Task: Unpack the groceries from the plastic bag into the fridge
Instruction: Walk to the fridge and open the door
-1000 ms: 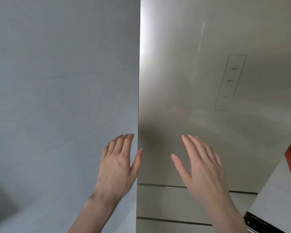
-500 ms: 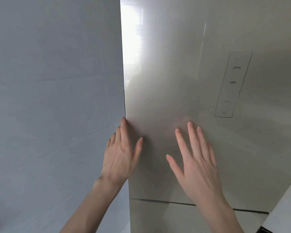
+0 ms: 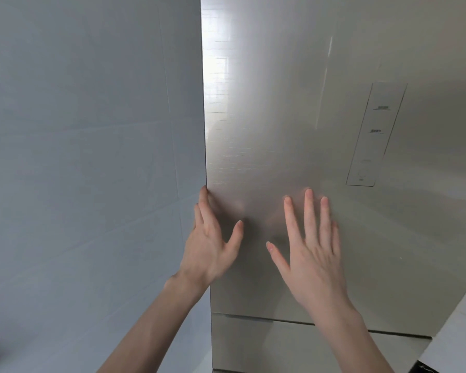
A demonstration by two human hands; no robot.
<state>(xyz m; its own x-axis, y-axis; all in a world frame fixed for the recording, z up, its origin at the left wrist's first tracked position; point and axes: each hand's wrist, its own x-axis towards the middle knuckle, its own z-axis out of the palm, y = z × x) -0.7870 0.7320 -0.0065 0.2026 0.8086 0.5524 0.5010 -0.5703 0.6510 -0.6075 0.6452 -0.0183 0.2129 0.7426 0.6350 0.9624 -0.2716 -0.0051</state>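
A tall fridge with a brushed steel door (image 3: pixel 293 109) fills the right side of the head view, and the door is closed. My left hand (image 3: pixel 211 243) lies at the door's left edge, fingers reaching along that edge and thumb spread on the front. Flat on the door front is my right hand (image 3: pixel 311 251), its fingers straight and spread. Neither the plastic bag nor any groceries are in view.
A grey tiled wall (image 3: pixel 86 157) stands right beside the fridge on the left. The door carries a narrow control panel (image 3: pixel 374 135) at the upper right. A lower drawer front (image 3: pixel 280 345) sits under the door. A white counter corner (image 3: pixel 457 327) shows at the bottom right.
Both hands moved up and forward onto the fridge door; the left hand reached its left edge. The view shifted right and closer, and the red object at the right went out of view.
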